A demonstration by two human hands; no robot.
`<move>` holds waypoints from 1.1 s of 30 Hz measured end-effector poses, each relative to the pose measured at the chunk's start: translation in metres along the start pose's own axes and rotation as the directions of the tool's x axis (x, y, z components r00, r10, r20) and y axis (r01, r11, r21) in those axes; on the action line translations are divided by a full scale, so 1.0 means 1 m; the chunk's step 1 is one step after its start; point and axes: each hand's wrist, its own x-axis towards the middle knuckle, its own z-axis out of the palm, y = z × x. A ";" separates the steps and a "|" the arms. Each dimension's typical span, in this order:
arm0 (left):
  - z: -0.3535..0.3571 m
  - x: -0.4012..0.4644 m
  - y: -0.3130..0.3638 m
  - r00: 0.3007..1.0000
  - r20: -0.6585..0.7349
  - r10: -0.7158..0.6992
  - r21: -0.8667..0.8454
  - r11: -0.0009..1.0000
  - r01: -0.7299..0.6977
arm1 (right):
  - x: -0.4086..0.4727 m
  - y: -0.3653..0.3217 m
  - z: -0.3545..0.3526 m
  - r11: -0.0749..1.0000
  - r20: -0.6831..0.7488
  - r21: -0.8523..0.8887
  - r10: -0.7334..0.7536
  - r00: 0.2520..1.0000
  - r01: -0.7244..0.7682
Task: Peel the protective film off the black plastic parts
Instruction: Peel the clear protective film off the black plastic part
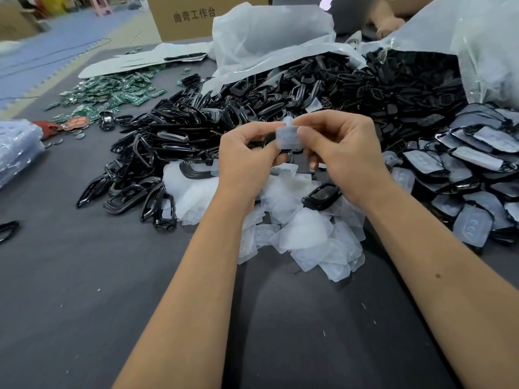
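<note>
both hands (297, 153), film-covered part (289, 138) pinched between fingers (304, 133)

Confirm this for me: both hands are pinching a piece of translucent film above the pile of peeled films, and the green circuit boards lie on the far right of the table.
Not quite. The head view shows the green circuit boards on the far left of the table, not the right. The rest holds: the left hand and right hand pinch the translucent film above the pile of peeled films.

Two hands (300, 153), one cardboard box (202, 18) — black parts (hundreds) uncountable.
</note>
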 end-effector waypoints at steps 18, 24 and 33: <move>0.002 -0.001 0.006 0.991 0.075 -0.113 -0.116 0.986 0.122 | -0.001 0.000 0.000 0.967 -0.130 -0.256 -0.029 0.991 -0.006; 0.001 -0.003 0.004 0.992 0.106 -0.063 -0.058 0.996 0.069 | -0.001 0.000 0.002 0.964 -0.184 -0.264 -0.018 0.983 -0.032; 0.002 -0.003 0.001 0.995 0.102 -0.022 -0.046 0.999 0.026 | -0.002 0.001 0.004 0.961 -0.216 -0.275 -0.024 0.976 -0.037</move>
